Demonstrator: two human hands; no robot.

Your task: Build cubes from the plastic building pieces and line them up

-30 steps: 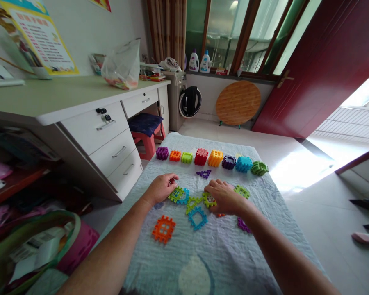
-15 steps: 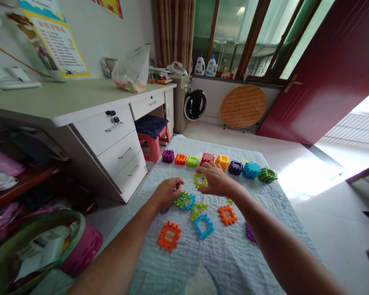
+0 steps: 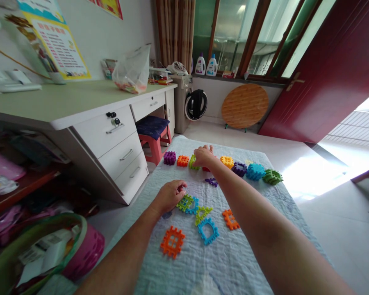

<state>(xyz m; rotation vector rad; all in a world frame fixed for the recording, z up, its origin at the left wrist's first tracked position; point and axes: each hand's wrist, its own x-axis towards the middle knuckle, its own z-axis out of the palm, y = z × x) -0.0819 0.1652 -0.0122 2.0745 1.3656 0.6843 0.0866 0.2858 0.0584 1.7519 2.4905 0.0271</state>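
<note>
Lime-green plastic waffle-block cube (image 3: 193, 163) in far row on pale blue quilted mat (image 3: 233, 262), gripped by right hand (image 3: 203, 156). Left hand (image 3: 169, 195) curled, pressing green-blue flat tiles (image 3: 187, 203). Risk: forearm sweep nudging red cube (image 3: 206, 168), orange cube (image 3: 182, 160) out of line.

A lived-in home room — a desk with drawers (image 3: 117, 143) at nine o'clock, a washing machine (image 3: 187, 104), detergent bottles (image 3: 206, 65) and curtains (image 3: 175, 30) toward twelve.

wall poster (image 3: 53, 41) | print too small | nothing legible
</note>
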